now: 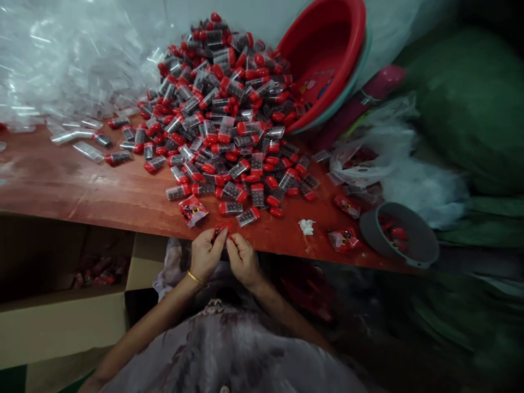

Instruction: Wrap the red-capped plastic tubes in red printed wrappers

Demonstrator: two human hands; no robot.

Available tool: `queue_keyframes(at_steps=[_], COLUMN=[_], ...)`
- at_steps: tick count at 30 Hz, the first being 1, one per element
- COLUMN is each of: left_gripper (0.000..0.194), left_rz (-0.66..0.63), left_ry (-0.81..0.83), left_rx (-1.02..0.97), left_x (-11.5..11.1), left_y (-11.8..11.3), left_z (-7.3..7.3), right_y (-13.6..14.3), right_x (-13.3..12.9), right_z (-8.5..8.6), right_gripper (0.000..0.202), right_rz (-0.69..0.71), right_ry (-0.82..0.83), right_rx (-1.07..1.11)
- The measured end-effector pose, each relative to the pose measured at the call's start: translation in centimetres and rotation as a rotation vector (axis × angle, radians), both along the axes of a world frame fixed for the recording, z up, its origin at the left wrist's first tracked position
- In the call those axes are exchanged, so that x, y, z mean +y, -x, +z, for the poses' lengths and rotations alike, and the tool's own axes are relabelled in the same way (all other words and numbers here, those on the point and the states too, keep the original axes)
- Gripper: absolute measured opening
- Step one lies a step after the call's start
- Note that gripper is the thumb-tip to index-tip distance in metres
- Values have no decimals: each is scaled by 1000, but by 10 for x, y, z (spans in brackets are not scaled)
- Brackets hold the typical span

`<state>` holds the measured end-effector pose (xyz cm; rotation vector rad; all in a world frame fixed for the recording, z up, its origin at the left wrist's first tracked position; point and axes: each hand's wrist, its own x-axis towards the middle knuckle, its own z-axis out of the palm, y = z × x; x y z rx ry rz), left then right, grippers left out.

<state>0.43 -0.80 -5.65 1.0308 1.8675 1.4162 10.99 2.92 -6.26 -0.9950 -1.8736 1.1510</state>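
At the table's front edge, my left hand [206,255] and my right hand [244,261] meet, fingers closed. Both pinch a small red packet [222,229], mostly hidden by my thumbs and fingers. A yellow bangle circles my left wrist. Just beyond my left hand lies a printed red packet [193,210]. Past the hands rises a big pile of small clear containers with red caps [229,131] and dark contents.
Clear plastic sleeves [82,65] heap at the back left. A red basin [347,49] leans at the back. At right are a grey bowl [421,240] with red pieces, a plastic bag [426,185] and another red packet [344,239]. An open carton [61,322] stands below left.
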Motion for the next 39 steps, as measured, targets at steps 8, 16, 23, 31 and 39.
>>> queue_keyframes(at_steps=[8,16,23,31,39], left_gripper=[31,30,44,42,43], left_rz=[-115,-51,56,42,56], left_ry=[15,11,130,108,95], left_rx=[-423,-500,-846,-1026,-953], left_x=[7,5,6,16,22], left_y=[12,0,9,14,8], left_z=[6,6,10,19,19], right_y=[-15,-10,-18,-43,-25], right_x=[13,3,27,40,47], right_z=[-3,-2,11,-3,8], right_gripper=[23,29,38,24,67], right_rz=[22,-58,-114,-140,-377], right_ry=[243,161,-88,-451,-284], right_rx=[131,71,-387,-818,-886])
